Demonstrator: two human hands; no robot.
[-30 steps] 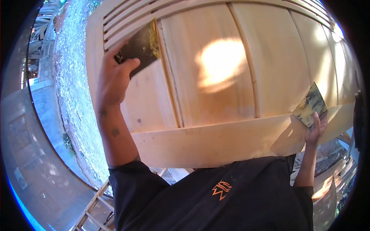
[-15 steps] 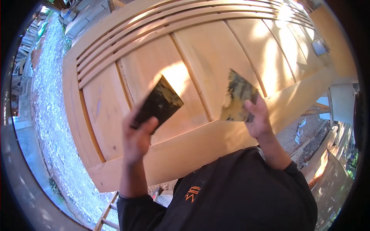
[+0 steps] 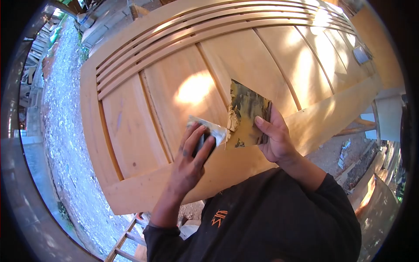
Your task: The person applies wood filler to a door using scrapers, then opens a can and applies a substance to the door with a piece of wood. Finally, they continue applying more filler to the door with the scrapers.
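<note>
Two hands are up over a pale wooden door that lies flat, and each holds one flat scraper blade, so two blades in all. The left hand has its grip clamped on the first blade, fingers laid over the top of it and thumb beneath, so that only the pale far end shows past the fingertips. The right hand has its grip clamped on the second blade, a darker, stained sheet held tilted with its broad face toward the camera, thumb across its right edge. The two blades meet: the tip of the left one touches the left edge of the right one, where one lump of tan filler sits. Both blades hang above the door near its near long edge, roughly at the middle of its length. The door shows five upright panels side by side, split by narrow grooves, with a band of four slats along its far edge and a plain rail along the near edge. One small grey square thing lies on the door close to its far right corner; what it is cannot be told. Gravel ground runs along the door's left end.
</note>
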